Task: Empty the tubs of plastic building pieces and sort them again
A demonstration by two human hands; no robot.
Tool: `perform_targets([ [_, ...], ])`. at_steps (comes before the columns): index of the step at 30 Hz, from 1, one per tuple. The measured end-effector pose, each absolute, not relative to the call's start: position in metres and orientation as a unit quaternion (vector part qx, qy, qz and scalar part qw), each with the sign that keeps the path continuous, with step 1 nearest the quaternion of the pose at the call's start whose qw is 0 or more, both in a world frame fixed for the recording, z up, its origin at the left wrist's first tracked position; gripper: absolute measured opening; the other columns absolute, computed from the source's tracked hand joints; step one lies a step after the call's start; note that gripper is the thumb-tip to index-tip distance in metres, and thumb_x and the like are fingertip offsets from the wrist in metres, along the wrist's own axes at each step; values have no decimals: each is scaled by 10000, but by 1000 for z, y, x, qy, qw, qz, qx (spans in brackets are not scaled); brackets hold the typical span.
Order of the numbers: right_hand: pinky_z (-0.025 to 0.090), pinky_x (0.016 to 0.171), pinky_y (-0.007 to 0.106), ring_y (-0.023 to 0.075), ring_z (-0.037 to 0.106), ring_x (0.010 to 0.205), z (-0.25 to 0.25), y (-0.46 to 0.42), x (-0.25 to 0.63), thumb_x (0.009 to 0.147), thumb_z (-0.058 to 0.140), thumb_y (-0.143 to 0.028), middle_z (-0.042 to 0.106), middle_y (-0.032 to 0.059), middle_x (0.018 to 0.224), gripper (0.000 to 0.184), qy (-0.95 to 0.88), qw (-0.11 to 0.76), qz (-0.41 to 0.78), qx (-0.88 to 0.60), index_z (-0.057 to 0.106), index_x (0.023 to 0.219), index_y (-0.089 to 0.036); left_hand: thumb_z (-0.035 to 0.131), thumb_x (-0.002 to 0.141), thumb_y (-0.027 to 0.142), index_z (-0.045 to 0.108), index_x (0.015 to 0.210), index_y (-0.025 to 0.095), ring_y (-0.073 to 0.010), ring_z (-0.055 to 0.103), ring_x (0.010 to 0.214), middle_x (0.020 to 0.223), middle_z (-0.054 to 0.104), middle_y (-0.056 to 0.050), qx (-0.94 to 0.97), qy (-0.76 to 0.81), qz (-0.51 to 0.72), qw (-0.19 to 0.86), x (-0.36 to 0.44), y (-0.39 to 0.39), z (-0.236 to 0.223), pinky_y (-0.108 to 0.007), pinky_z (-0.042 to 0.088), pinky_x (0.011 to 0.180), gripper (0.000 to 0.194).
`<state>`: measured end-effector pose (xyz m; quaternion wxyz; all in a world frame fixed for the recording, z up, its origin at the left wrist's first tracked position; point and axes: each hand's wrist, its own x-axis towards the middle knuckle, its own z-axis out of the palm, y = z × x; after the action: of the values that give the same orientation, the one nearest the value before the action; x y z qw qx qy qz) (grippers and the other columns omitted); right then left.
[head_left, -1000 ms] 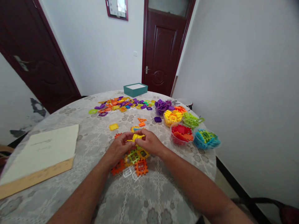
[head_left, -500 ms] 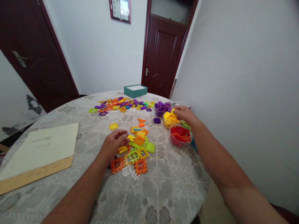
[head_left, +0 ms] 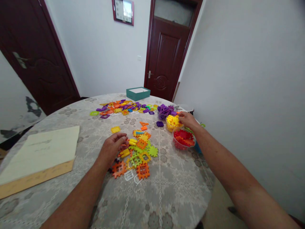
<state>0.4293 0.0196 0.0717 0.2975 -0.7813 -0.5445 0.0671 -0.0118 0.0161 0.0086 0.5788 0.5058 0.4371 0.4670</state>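
Observation:
My left hand (head_left: 113, 147) rests at the left side of a near pile of plastic building pieces, its fingers loosely curved and apart. Just past its fingertips lie yellow two-pronged pieces (head_left: 132, 142); another yellow piece (head_left: 124, 153) is below the hand. A bit of orange shows by the fingers, too small to name. My right hand (head_left: 187, 120) is at the right rim of a clear bowl of yellow pieces (head_left: 172, 122), fingertips beside the pieces, with no piece clearly held. Orange square pieces (head_left: 143, 171) and green pieces (head_left: 152, 151) make up much of the near pile.
A bowl of purple pieces (head_left: 165, 110) stands behind the yellow one, and a bowl of red pieces (head_left: 183, 140) in front. A mixed pile (head_left: 121, 106) spreads farther back, before a green box (head_left: 138, 94). Paper (head_left: 43, 149) lies at left on the round table (head_left: 181, 194).
The yellow piece that was upright in my right hand is out of its fingers, among the yellow pieces in the bowl. My left hand has drawn slightly left from the yellow pieces.

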Motion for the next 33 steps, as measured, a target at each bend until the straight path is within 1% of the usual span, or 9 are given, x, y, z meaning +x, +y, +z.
perform_targets([
  [3,480,683,235,145,660,690,74,17,428,852,569,-141,767,61,843,365,-549,288,54,-782,770,1153,-98,811,769,389,723,1086,173,-210,764,830,1022,784,-97,510,447,477,560,-15,20,6,-309,621,701,393],
  [10,462,722,273,190,663,745,90,1,408,860,607,-191,756,72,808,219,-575,237,14,-783,806,926,-126,764,761,379,727,999,176,-214,745,833,941,773,-75,496,474,523,506,-23,27,6,-315,615,693,316],
  [14,493,870,317,224,693,935,106,-16,375,918,585,-242,784,102,1053,264,-614,285,-58,-734,799,1051,-164,744,761,370,731,958,177,-199,716,778,847,749,-49,495,489,542,471,-25,29,5,-313,610,691,276],
  [18,498,995,346,236,695,1058,98,-27,316,973,543,-244,771,102,1137,304,-677,315,-20,-665,774,1160,-179,717,763,355,735,965,182,-208,704,760,799,732,-39,503,508,550,431,-27,33,1,-321,606,671,267],
  [21,458,1106,352,252,644,1233,66,-21,270,973,503,-150,714,154,1291,379,-709,259,1,-656,718,1284,-135,695,770,360,736,982,182,-213,712,776,826,739,-40,521,527,541,398,-30,37,-3,-327,606,677,280],
  [24,469,1107,362,277,611,1311,31,-4,239,914,525,-80,535,223,1526,483,-673,178,24,-717,642,1383,-97,675,784,375,736,1008,181,-212,718,775,840,744,-38,540,539,529,372,-33,41,-9,-324,600,681,303],
  [26,493,1074,362,281,635,1286,15,8,231,902,527,-69,522,233,1529,484,-642,150,46,-750,647,1369,-103,664,793,388,736,1028,183,-211,720,770,844,748,-38,550,542,521,363,-34,43,-12,-321,594,683,320],
  [28,486,1080,349,268,642,1279,6,16,230,916,502,-65,596,214,1447,474,-635,150,55,-756,656,1361,-117,649,800,392,738,1041,187,-211,719,774,861,757,-44,562,549,509,353,-35,45,-13,-322,589,699,329],
  [33,409,1174,315,214,581,1344,-8,26,233,956,466,-98,657,151,1404,476,-706,210,45,-675,634,1399,-129,627,816,402,749,1016,190,-224,720,836,941,774,-68,591,562,481,321,-35,44,-15,-342,585,775,316],
])
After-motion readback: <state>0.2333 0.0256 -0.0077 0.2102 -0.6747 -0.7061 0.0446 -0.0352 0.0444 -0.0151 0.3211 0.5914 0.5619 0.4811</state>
